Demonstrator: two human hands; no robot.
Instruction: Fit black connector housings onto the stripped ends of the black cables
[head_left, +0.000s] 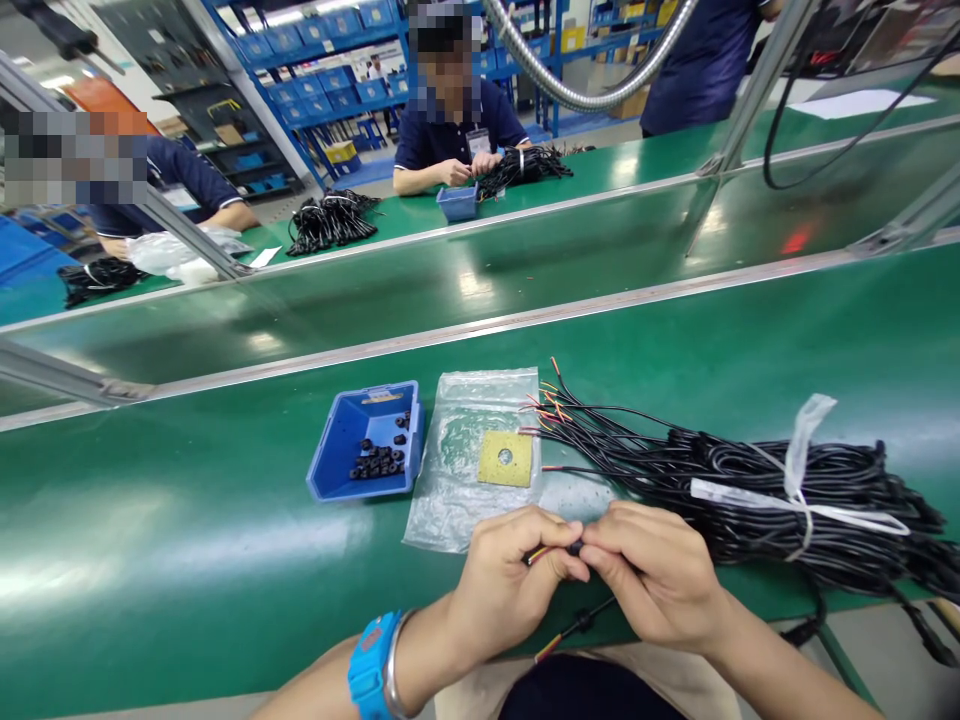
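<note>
My left hand [514,565] and my right hand [656,570] meet above the green bench near its front edge. The fingers of both are closed in a pinch on a small black fitting [575,547], mostly hidden by the fingertips. Thin red and yellow wires [538,555] stick out from it under my left fingers. The right fingers hide the cable behind the fitting. Below the hands, another black cable [583,622] with a small fitting and bare coloured wires hangs at the bench edge. A bundle of black cables [750,490] lies beside my right hand.
A blue bin [322,475] holds several black fittings [379,462]. Beside it lies a clear plastic bag [442,510] with a yellow square pad [491,470] on it. A metal rail [450,335] crosses behind. Co-workers sit and stand at the far bench with more cable bundles [334,222].
</note>
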